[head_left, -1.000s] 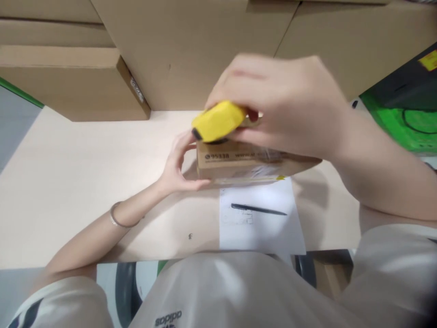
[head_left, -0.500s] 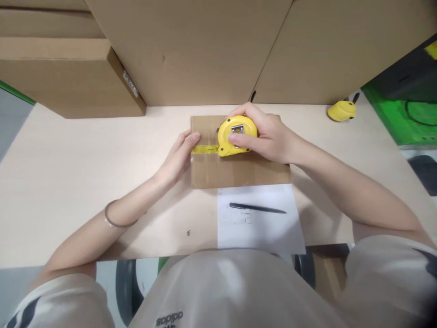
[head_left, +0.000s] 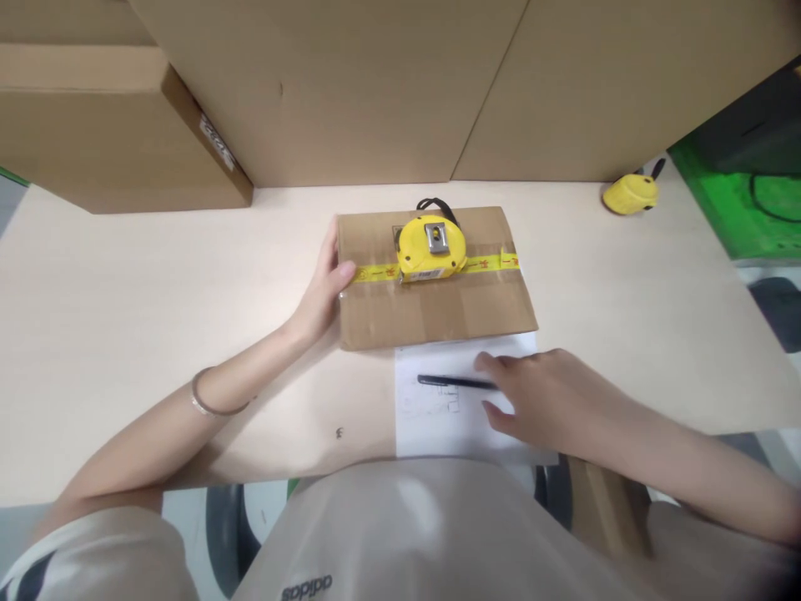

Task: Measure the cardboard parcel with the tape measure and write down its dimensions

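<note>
A flat cardboard box [head_left: 438, 313] lies on the table. A yellow strip with red marks [head_left: 485, 264] runs across its top. My left hand [head_left: 322, 288] grips the box's left edge, thumb on top by the strip's end, other fingers mostly hidden. On the box rests a yellow tape measure [head_left: 431, 248] with a metal clip and a black wrist strap, touched by neither hand. Whether its blade is out, I cannot tell. My right hand [head_left: 535, 392] hovers over a black pen [head_left: 450, 381], thumb and fingers apart around its right end. Under the pen lies a white sheet with drawn lines [head_left: 419, 434].
Large cardboard boxes [head_left: 350, 100] stand along the back of the table [head_left: 188, 292]. Another box [head_left: 113, 133] is at the back left. A second yellow tape measure [head_left: 630, 194] sits at the back right. The table's front edge is close to my body.
My right hand has let go of the tape measure, leaving it on the box, and moved down toward me to the pen. My left hand has stayed at the box's left edge.
</note>
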`<state>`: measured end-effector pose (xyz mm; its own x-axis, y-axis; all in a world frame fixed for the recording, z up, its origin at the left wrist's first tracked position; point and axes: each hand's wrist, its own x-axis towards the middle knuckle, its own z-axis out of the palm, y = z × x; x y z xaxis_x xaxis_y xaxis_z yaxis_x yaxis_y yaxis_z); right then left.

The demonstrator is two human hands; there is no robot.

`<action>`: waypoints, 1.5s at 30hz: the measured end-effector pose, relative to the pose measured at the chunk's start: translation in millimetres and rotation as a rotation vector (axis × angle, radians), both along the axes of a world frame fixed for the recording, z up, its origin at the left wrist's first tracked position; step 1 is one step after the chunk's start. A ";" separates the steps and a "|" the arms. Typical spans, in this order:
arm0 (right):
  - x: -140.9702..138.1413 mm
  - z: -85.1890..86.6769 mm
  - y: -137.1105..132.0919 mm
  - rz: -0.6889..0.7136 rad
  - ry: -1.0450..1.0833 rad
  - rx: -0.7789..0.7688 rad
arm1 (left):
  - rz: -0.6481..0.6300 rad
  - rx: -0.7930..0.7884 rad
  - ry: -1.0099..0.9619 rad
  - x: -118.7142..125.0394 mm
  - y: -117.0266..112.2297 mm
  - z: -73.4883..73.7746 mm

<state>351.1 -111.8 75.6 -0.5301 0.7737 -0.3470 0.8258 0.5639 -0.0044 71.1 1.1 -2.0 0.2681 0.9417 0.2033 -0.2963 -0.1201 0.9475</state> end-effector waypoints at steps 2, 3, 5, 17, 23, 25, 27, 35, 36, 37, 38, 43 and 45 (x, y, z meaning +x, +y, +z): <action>0.4 -20.8 -6.6 0.003 -0.088 -0.049 | -0.016 0.005 -0.032 1.7 0.5 1.5; 1.9 -25.9 -6.9 0.010 -0.083 -0.060 | -0.017 0.010 -0.038 2.3 0.8 2.2; 8.3 -25.1 -4.6 0.022 0.042 -0.097 | -0.002 0.024 -0.040 3.3 1.5 2.9; -15.1 -71.4 -18.9 -0.452 1.112 -0.654 | -0.036 0.032 -0.065 -0.7 12.0 -6.2; -16.3 -74.0 -6.4 -0.468 1.038 -0.645 | -0.019 0.040 -0.048 -1.1 9.7 -4.8; -18.0 -72.6 -6.2 -0.467 1.030 -0.610 | -0.030 0.057 -0.039 -2.4 11.1 -7.4; -21.3 -73.1 -7.4 -0.467 1.028 -0.525 | -0.040 0.071 -0.031 -4.1 13.6 -11.4; -24.4 -71.7 -1.9 -0.372 1.014 -0.351 | -0.072 0.121 -0.033 -6.8 17.4 -18.5; -24.1 -71.0 -1.1 -0.371 1.009 -0.356 | -0.073 0.125 -0.039 -6.8 17.2 -18.6; -24.0 -70.5 -0.7 -0.373 1.004 -0.361 | -0.075 0.129 -0.044 -6.9 17.1 -18.8; -24.0 -70.0 -0.4 -0.377 0.999 -0.365 | -0.082 0.133 -0.045 -7.0 17.2 -19.1; -25.7 -69.0 -0.3 -0.389 0.985 -0.376 | -0.086 0.111 -0.050 -6.4 17.6 -19.1; -26.4 -68.1 0.2 -0.377 0.981 -0.382 | -0.049 0.078 -0.057 -4.6 16.6 -17.1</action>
